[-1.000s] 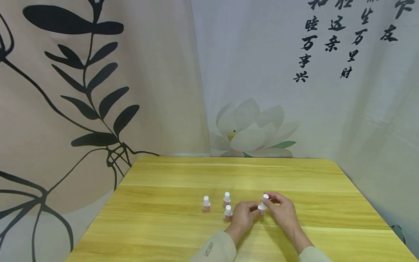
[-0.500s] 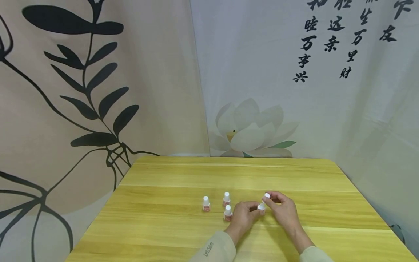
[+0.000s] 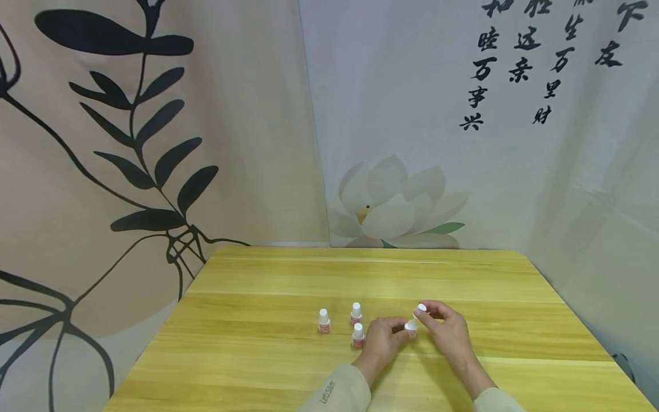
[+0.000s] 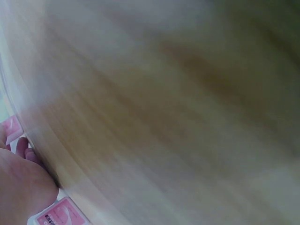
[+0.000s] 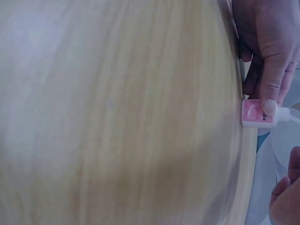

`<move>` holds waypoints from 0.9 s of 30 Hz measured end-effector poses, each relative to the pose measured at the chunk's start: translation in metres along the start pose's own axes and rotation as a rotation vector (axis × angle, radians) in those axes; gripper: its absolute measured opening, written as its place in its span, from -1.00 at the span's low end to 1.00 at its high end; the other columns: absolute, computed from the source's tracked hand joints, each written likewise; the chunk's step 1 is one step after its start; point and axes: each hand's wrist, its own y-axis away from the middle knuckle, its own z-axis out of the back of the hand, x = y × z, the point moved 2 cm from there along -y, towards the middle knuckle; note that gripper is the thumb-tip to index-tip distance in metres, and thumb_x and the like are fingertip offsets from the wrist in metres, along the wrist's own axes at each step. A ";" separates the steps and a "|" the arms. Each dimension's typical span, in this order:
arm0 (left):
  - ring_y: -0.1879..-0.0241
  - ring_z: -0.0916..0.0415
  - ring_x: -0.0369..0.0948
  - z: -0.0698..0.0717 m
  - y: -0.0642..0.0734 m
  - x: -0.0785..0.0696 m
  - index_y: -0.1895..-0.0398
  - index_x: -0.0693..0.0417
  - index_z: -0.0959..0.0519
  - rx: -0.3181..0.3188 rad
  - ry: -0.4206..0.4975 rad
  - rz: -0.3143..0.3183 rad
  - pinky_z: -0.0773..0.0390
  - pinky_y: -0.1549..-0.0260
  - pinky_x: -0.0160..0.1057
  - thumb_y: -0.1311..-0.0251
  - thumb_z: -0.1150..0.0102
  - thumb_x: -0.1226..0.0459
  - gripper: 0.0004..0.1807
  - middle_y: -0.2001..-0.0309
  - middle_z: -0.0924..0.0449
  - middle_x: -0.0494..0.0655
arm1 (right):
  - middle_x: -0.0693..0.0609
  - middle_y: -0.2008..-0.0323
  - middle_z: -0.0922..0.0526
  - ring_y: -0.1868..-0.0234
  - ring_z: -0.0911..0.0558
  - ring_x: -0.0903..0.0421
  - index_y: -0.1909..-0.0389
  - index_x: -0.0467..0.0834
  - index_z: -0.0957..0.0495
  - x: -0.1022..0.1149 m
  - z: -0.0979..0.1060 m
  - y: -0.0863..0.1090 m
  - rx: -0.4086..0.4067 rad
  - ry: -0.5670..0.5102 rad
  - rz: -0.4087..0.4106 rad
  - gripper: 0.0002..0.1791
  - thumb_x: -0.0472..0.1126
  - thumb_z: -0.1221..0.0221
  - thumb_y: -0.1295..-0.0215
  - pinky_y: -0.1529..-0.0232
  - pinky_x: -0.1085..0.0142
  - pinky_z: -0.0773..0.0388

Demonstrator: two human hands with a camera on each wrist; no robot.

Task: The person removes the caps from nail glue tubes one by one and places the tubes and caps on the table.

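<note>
My left hand [image 3: 383, 340] grips a small white dropper bottle [image 3: 411, 325] with a pink label low over the table, right of the other bottles. In the right wrist view its thumb presses on the pink label [image 5: 253, 111], and a narrow white nozzle [image 5: 283, 114] points away from the bottle's shoulder. My right hand [image 3: 450, 335] pinches a white cap [image 3: 421, 308] between thumb and forefinger, just above and right of the bottle's top. Three like bottles stand capped and upright to the left: one at the far left [image 3: 324, 321], one behind [image 3: 356, 313], one nearer [image 3: 358, 336].
The wooden table [image 3: 247, 355] carries the bottles, its back edge against a printed curtain [image 3: 257, 143] with dark leaves, a lotus and writing. The nearest standing bottle is close beside my left hand. A dark cord-like thing [image 3: 624, 364] shows beyond the right edge.
My right hand has drawn the cap slightly up and to the right, away from the bottle. The left hand and the standing bottles have stayed put.
</note>
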 end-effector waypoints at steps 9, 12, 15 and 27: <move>0.13 -0.62 -0.31 -0.001 -0.002 0.003 0.21 -0.04 -0.76 0.007 0.020 0.018 -0.61 0.10 -0.28 -0.14 -0.40 0.19 -0.84 0.21 -0.73 -0.29 | -0.05 0.10 -0.64 0.06 -0.49 0.07 -0.07 -0.22 -0.60 0.001 0.002 0.000 -0.004 -0.001 0.001 -0.46 0.10 -0.31 -0.27 0.17 0.26 -0.40; 0.12 -0.62 -0.30 -0.001 -0.002 0.003 0.20 -0.05 -0.76 0.008 0.019 0.020 -0.61 0.09 -0.27 -0.13 -0.40 0.19 -0.83 0.20 -0.73 -0.29 | -0.05 0.09 -0.66 0.05 -0.51 0.07 -0.08 -0.21 -0.60 0.000 0.003 0.000 -0.010 0.008 -0.005 -0.48 0.09 -0.31 -0.29 0.17 0.27 -0.43; 0.11 -0.63 -0.29 -0.001 -0.003 0.004 0.20 -0.05 -0.76 0.009 0.007 0.023 -0.61 0.07 -0.25 -0.13 -0.40 0.18 -0.83 0.18 -0.73 -0.28 | -0.06 0.07 -0.66 0.03 -0.51 0.06 -0.08 -0.21 -0.60 0.000 0.003 0.000 -0.013 0.016 -0.007 -0.49 0.09 -0.29 -0.30 0.17 0.27 -0.46; 0.11 -0.63 -0.28 -0.002 -0.002 0.002 0.20 -0.03 -0.76 -0.001 -0.009 0.008 -0.61 0.08 -0.27 -0.12 -0.41 0.20 -0.82 0.19 -0.74 -0.26 | -0.04 0.09 -0.67 0.07 -0.53 0.10 -0.07 -0.21 -0.61 -0.001 0.005 0.000 -0.024 0.018 -0.001 -0.53 0.04 -0.29 -0.32 0.16 0.28 -0.47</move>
